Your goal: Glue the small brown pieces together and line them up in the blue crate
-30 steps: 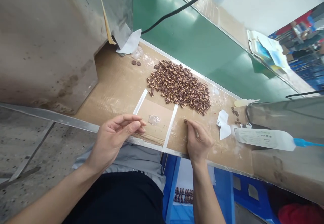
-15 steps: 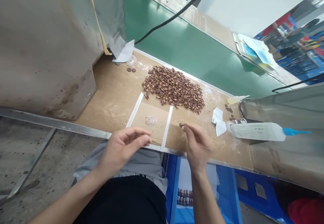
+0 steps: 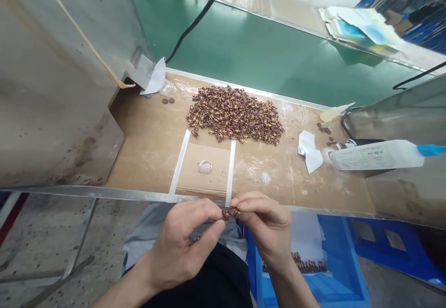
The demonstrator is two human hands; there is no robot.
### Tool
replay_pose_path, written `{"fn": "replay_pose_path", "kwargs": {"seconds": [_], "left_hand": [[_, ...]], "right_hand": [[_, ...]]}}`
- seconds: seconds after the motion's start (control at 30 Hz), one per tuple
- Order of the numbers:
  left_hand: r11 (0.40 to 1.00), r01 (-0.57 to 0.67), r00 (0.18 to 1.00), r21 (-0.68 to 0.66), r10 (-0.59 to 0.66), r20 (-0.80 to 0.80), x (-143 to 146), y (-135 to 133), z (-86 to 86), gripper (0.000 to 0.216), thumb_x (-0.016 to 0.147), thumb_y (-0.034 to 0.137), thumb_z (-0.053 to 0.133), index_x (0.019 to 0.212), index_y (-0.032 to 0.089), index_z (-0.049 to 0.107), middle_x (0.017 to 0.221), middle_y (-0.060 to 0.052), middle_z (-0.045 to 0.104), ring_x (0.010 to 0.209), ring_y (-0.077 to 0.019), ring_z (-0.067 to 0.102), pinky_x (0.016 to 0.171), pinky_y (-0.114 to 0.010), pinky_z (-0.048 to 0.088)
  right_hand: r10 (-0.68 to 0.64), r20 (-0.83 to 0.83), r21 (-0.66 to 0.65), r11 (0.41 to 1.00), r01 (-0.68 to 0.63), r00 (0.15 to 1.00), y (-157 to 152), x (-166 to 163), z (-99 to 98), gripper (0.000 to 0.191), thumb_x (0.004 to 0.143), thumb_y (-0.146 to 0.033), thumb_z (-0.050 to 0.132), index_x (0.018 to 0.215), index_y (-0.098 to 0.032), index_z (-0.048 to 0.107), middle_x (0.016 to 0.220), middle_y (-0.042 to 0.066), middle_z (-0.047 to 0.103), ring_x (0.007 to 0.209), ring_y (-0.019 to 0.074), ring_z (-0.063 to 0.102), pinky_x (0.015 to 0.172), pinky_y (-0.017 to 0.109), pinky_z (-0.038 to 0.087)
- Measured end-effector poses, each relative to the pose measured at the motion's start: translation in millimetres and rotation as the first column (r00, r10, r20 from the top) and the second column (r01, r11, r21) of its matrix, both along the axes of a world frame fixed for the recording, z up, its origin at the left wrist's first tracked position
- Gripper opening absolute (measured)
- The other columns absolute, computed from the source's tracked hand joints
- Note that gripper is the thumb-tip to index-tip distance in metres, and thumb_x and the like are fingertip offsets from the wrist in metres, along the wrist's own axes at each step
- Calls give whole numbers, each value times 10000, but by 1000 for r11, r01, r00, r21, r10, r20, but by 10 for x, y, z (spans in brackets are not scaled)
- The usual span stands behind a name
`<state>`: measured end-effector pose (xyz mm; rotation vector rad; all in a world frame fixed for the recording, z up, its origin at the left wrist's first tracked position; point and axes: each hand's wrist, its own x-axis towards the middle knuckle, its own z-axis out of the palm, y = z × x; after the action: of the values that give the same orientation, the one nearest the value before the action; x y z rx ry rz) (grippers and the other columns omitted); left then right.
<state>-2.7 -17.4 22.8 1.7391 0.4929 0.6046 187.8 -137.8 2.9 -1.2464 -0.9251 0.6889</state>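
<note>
Head view: both bare hands meet just off the front edge of the tan cardboard-covered bench [image 3: 142, 154]. Left hand [image 3: 190, 240] pinches a small dark-brown and tan part [image 3: 226, 214] between thumb and forefinger; right hand [image 3: 266, 224] grips at the same spot, fingertips almost touching the left's. One piece or two joined, can't tell: fingers cover it.

Behind the hands, on the bench: clear round plastic dish [image 3: 205, 167] between two white tape strips [image 3: 231, 168]. Big heap of brown-and-tan small parts [image 3: 237, 115] farther back. Right of it, crumpled white cloth or paper [image 3: 310, 152], then translucent plastic bottle with blue nozzle [image 3: 378, 155] on its side. Below the bench, blue plastic crate [image 3: 344, 266] has similar parts lined up on white sheeting [image 3: 306, 233], partly behind the right forearm.
</note>
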Motion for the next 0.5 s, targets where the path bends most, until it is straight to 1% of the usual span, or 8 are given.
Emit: {"fn": "replay_pose_path", "kwargs": {"seconds": [0.1, 0.23, 0.37, 0.5], "left_hand": [[998, -10, 1000, 63, 11, -6, 22, -25, 14, 151, 1121, 149, 706, 1062, 272, 772, 964, -25, 881, 835, -196, 833, 807, -292, 587], [993, 0, 1000, 120, -2, 14, 31, -36, 24, 188, 1097, 113, 706, 1110, 288, 773, 955, -34, 866, 840, -225, 830, 818, -334, 588], [989, 36, 999, 142, -39, 19, 16, -20, 40, 261, 1072, 69, 704, 1171, 297, 785, 958, -45, 854, 853, -241, 824, 840, -351, 597], [987, 40, 999, 157, -41, 4, 69, 13, 91, 261, 1070, 68, 698, 1154, 287, 812, 915, -55, 850, 818, -253, 827, 815, -354, 612]], "right_hand": [[23, -19, 34, 999, -22, 1000, 29, 9, 16, 187, 1070, -162, 922, 1138, -335, 946, 1094, 10, 931, 953, 191, 907, 833, 320, 798], [56, -46, 90, 995, -52, 997, 50, 23, 20, 206, 1085, -164, 909, 1166, -349, 947, 1110, 13, 935, 915, 196, 916, 795, 326, 809], [65, -43, 132, 990, -59, 997, 36, 47, -6, 216, 1094, -174, 903, 1207, -353, 945, 1124, 18, 936, 910, 200, 922, 762, 319, 808], [72, -36, 162, 985, -65, 997, 59, 39, -39, 201, 1120, -188, 876, 1224, -347, 940, 1131, 25, 937, 937, 205, 927, 770, 323, 808]]}}
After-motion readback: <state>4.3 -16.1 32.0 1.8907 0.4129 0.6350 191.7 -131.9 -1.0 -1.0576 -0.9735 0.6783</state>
